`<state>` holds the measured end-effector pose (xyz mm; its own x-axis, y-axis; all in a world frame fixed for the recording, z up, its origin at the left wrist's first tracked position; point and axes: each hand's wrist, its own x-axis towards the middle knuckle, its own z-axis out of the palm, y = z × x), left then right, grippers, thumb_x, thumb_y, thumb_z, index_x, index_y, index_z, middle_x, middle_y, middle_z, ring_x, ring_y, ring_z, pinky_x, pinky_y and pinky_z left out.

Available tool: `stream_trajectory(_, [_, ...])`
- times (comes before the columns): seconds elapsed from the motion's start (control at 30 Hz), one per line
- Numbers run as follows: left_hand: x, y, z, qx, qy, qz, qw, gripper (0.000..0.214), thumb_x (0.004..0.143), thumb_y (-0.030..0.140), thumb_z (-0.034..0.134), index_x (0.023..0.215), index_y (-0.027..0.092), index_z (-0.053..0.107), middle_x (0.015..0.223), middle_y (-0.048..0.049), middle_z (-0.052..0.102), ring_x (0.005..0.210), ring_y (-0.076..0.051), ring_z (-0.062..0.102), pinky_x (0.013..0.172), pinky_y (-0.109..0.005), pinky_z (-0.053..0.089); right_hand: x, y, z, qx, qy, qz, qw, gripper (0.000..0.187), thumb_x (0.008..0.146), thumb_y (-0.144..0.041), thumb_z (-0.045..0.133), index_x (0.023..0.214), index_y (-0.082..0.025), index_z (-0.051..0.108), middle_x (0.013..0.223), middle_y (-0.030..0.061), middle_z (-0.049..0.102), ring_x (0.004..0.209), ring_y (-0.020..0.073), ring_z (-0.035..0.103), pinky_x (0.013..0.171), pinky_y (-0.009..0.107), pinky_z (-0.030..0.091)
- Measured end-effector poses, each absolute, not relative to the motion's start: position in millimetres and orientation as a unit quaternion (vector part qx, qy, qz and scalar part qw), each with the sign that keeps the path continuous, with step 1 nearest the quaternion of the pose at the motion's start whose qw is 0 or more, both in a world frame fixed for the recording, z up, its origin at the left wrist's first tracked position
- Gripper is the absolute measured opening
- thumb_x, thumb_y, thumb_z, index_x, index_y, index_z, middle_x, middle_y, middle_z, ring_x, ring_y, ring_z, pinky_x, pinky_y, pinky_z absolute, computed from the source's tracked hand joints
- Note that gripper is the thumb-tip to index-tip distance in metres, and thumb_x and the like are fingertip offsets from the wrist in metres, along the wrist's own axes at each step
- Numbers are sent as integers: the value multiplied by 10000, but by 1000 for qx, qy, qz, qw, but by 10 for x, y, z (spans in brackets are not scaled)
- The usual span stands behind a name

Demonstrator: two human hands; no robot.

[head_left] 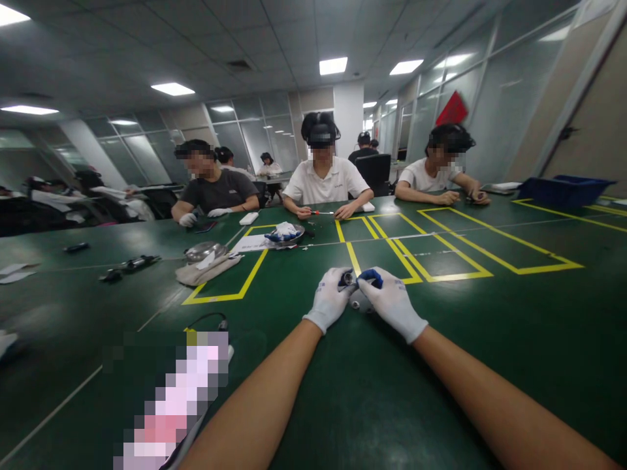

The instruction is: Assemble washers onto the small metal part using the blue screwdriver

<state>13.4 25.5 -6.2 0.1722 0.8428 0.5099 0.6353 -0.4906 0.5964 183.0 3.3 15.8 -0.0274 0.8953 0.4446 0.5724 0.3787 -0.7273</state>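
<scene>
My left hand [331, 299], in a white glove, is closed around a small dark cylindrical part with a shiny round end [348, 279]. My right hand [390, 301], gloved in white with dark blue fingertips, is closed just beside it, thumb and fingers pinched together. What that pinch holds, if anything, is hidden. Between and below both hands sits a grey rounded piece [361, 301] with a small round light spot on it. Both hands are close together over the green table [372, 391], and the fingers cover much of these parts.
Yellow tape outlines [455, 277] mark the table. Front left lies a blurred-out, long pale item [181, 398] with a cable [206, 318]. Beyond are a beige cloth [208, 269], metal bowl [206, 250], gloves on a dish [284, 232] and a blue bin [563, 190]. Several people sit opposite.
</scene>
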Motion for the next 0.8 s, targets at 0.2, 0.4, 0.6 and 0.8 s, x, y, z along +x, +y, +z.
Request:
stream_trajectory(0.2, [140, 269, -74, 775, 476, 403, 103, 408, 869, 198, 648, 1274, 186, 609, 1225, -101, 630, 1169, -249, 583, 1050, -414, 473, 1808, 163, 55, -533, -701, 164, 444, 213, 860, -371, 603, 833, -200, 728, 892, 52, 709, 859, 203, 637, 780, 300, 437])
stream_trajectory(0.4, [183, 296, -91, 792, 482, 368, 71, 506, 839, 109, 580, 1330, 225, 595, 1257, -94, 602, 1199, -243, 551, 1076, -399, 454, 1685, 105, 136, -562, -679, 179, 437, 232, 865, -378, 602, 787, -208, 739, 778, 47, 728, 742, 194, 641, 699, 277, 416])
stream_trajectory(0.6, [199, 295, -81, 798, 487, 352, 48, 475, 859, 144, 566, 1327, 210, 607, 1255, -105, 601, 1178, -250, 550, 1063, -399, 457, 1661, 128, 122, -553, -675, 173, 456, 236, 859, -379, 605, 772, -204, 738, 790, 50, 734, 767, 192, 652, 687, 267, 400])
stream_trajectory(0.8, [198, 296, -80, 800, 488, 347, 42, 504, 843, 145, 577, 1341, 220, 601, 1257, -102, 611, 1185, -252, 549, 1066, -404, 453, 1701, 136, 153, -553, -669, 182, 461, 239, 833, -379, 616, 742, -197, 741, 742, 46, 728, 731, 190, 654, 667, 268, 409])
